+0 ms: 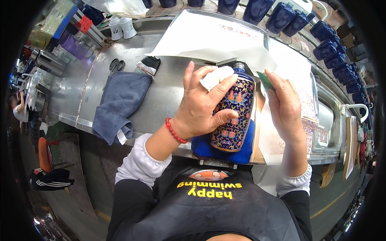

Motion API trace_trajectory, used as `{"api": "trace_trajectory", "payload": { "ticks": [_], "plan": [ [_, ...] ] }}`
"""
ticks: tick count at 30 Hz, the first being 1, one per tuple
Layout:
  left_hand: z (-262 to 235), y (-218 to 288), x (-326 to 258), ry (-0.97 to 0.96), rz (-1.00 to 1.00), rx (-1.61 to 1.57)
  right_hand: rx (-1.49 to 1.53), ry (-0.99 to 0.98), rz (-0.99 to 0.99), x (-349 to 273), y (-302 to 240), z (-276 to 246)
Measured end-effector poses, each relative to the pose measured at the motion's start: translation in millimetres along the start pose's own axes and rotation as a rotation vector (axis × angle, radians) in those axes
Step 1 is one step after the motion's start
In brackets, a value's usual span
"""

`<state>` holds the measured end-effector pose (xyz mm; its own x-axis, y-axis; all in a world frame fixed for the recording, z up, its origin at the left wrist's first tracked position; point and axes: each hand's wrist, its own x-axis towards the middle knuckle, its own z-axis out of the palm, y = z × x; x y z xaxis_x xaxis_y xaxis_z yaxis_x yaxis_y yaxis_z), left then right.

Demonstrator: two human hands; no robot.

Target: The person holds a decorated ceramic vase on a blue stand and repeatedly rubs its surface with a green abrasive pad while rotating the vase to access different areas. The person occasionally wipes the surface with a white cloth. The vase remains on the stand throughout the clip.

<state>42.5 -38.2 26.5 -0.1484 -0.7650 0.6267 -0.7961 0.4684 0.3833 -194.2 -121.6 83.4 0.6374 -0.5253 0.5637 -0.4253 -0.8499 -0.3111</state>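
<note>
A dark blue bottle (pixel 237 108) with a colourful floral pattern lies tilted back, its neck pointing away from me. Its near end rests on a bright blue cloth pad (pixel 247 136). My left hand (pixel 197 106), a red bead bracelet at the wrist, spans the bottle's left side, thumb and forefinger against it. Between its fingers is a crumpled white wad (pixel 218 78), tissue or cloth. To the right of the bottle, my right hand (pixel 286 106) pinches a flat green scraper-like piece (pixel 265 82) between thumb and fingers, apart from the bottle.
A folded grey-blue towel (pixel 122 98) and black-handled scissors (pixel 116 65) lie left on the metal bench (pixel 161 94). White sheets (pixel 193 34), some with printed patterns, cover a tray behind. Several blue bottles (pixel 280 18) line the far and right side. A sink (pixel 327 116) sits right.
</note>
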Motion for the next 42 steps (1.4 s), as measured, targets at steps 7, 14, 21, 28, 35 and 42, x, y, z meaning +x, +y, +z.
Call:
{"api": "trace_trajectory", "payload": {
  "ticks": [7,14,21,28,35,42],
  "plan": [
    [-5,2,7,-0.014,0.229,0.071,0.044,0.017,0.015,-3,2,-2],
    [-2,-2,11,0.059,0.053,0.029,0.044,0.005,0.062,-6,4,-4],
    [6,0,1,0.121,-0.032,-0.081,0.178,0.071,0.212,-7,-1,-6],
    [4,-2,1,0.116,-0.061,-0.107,0.201,0.002,0.227,2,-1,-6],
    [9,-1,-2,0.111,-0.092,-0.167,-0.132,-0.161,-0.093,6,-6,6],
    [10,-2,-2,0.12,-0.063,-0.126,-0.122,-0.197,-0.094,9,-7,9]
  ]
}}
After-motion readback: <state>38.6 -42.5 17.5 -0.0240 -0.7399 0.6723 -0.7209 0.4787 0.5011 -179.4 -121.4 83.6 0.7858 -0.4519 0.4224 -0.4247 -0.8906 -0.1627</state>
